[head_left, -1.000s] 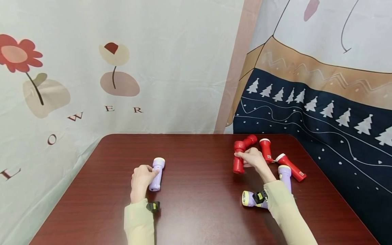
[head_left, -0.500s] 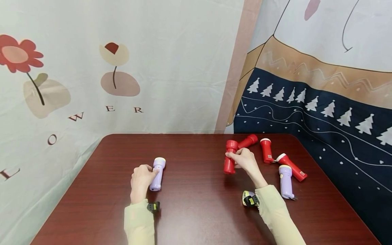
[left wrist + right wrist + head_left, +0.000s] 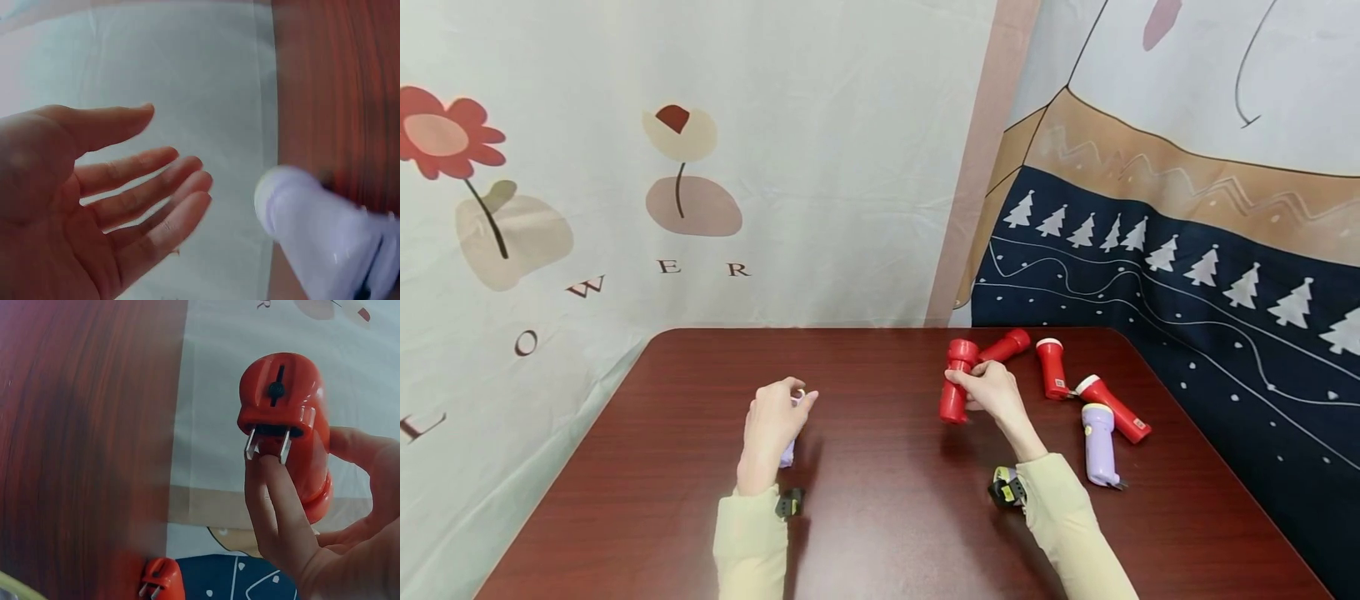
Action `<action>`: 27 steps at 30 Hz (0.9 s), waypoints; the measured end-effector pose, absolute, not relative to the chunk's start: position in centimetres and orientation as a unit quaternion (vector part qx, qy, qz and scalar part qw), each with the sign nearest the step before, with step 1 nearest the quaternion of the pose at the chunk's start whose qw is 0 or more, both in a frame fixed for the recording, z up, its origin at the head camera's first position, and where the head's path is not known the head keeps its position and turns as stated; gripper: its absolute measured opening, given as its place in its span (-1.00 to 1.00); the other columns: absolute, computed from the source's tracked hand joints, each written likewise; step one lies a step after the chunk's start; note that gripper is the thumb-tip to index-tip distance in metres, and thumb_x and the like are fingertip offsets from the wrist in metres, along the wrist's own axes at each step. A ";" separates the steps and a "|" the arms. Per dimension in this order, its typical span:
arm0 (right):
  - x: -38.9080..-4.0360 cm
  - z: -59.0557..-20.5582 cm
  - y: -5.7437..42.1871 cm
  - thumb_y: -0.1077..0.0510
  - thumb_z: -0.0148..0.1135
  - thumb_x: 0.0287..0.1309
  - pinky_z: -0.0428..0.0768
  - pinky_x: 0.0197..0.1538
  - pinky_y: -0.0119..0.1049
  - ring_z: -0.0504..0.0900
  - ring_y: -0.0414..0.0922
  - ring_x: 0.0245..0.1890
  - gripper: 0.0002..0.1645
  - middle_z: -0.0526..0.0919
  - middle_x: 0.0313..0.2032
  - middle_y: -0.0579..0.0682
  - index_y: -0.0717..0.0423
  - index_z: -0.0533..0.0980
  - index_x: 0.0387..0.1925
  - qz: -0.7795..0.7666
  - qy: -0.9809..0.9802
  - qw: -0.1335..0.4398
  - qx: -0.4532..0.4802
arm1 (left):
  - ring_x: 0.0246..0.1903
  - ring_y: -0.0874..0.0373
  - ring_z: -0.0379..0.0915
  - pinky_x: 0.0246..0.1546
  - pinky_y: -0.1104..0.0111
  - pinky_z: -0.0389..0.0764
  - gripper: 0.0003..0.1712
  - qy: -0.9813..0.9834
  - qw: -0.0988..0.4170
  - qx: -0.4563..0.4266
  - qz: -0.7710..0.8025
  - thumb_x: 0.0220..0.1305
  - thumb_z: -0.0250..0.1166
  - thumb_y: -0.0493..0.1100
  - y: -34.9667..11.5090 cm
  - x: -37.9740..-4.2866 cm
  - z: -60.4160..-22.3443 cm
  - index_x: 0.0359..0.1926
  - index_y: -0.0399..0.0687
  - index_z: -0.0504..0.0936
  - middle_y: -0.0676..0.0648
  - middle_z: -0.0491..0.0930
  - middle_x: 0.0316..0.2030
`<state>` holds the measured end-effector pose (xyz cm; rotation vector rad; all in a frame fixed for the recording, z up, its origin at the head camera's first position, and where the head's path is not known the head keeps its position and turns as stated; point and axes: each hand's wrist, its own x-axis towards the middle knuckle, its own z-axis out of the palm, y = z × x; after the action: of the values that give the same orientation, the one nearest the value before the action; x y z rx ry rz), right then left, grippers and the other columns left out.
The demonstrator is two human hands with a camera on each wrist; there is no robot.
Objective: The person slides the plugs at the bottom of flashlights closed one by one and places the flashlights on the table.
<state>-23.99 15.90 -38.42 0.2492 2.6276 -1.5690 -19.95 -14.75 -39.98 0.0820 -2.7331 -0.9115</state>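
My left hand (image 3: pixel 769 433) is over a lilac flashlight (image 3: pixel 787 456) on the table, hiding most of it in the head view. In the left wrist view the fingers are spread and relaxed, and that flashlight lies apart from them at the right. My right hand (image 3: pixel 996 392) grips a red flashlight (image 3: pixel 954 393) between thumb and fingers, held up over the table with its wide head away from me. Two metal plug prongs (image 3: pixel 285 447) stick out of its end in the right wrist view, with fingertips close by them.
Behind the held flashlight lies another red one (image 3: pixel 1007 344). To the right are two white-rimmed red flashlights (image 3: pixel 1051 367) and a lilac one (image 3: pixel 1100 446). Another yellow-rimmed flashlight (image 3: pixel 1004 475) is mostly hidden by my right wrist. A patterned cloth backdrop (image 3: pixel 850 167) stands behind the brown table (image 3: pixel 887 517).
My left hand has let go of the lilac flashlight and moved right over it. The right hand has carried the red flashlight leftward, away from the other red one.
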 end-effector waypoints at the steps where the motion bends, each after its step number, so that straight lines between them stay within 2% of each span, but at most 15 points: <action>1: -24.0 -38.5 15.8 -0.04 0.28 0.11 0.65 -0.13 -0.07 0.70 -0.15 -0.50 -0.41 0.66 -0.15 0.35 0.38 0.42 -0.04 -0.515 0.853 0.036 0.081 | -0.24 -0.08 0.65 -0.27 0.02 0.56 -0.66 -0.939 0.132 0.018 -0.318 0.20 0.28 -0.03 -14.3 -20.0 -39.9 -0.12 -0.19 0.64 -0.17 0.71 -0.25; 6: -24.1 -38.7 15.0 -0.06 0.28 0.11 0.65 -0.13 -0.07 0.72 -0.12 -0.48 -0.37 0.66 -0.16 0.35 0.40 0.44 -0.02 -0.533 0.841 0.036 0.082 | -0.28 -0.01 0.66 -0.20 0.12 0.58 -0.64 -0.930 0.153 -0.045 -0.330 0.18 0.32 -0.07 -12.0 -20.3 -40.0 -0.09 -0.22 0.63 -0.17 0.72 -0.27; 13: -23.9 -39.1 13.7 -0.06 0.30 0.08 0.67 -0.18 -0.10 0.72 -0.11 -0.52 -0.41 0.66 -0.20 0.35 0.39 0.46 -0.10 -0.558 0.825 0.022 0.085 | -0.30 0.03 0.65 -0.22 0.20 0.60 -0.57 -0.915 0.179 -0.137 -0.334 0.11 0.38 -0.06 -8.7 -20.3 -40.3 -0.04 -0.20 0.60 -0.14 0.71 -0.28; 20: -23.5 -39.4 12.8 -0.09 0.33 0.04 0.67 -0.16 -0.07 0.71 -0.13 -0.55 -0.44 0.67 -0.34 0.26 0.33 0.46 -0.18 -0.566 0.820 0.011 0.088 | -0.19 -0.02 0.65 -0.18 0.20 0.62 -0.44 -0.890 0.188 -0.227 -0.347 0.00 0.47 -0.05 -5.9 -19.9 -40.8 0.01 -0.21 0.58 -0.18 0.69 -0.17; 27: -23.3 -39.3 12.5 -0.14 0.34 0.02 0.66 -0.14 -0.07 0.70 -0.17 -0.55 -0.42 0.67 -0.29 0.25 0.29 0.47 -0.19 -0.557 0.826 0.007 0.092 | -0.14 0.02 0.64 -0.13 0.22 0.63 -0.34 -0.893 0.190 -0.255 -0.318 -0.06 0.50 -0.04 -4.5 -19.8 -41.3 0.06 -0.24 0.55 -0.16 0.66 -0.08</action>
<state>-23.27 12.51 -39.32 0.2888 2.5831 -1.7411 -19.85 -4.51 -41.26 -0.7168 -2.5099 -0.8940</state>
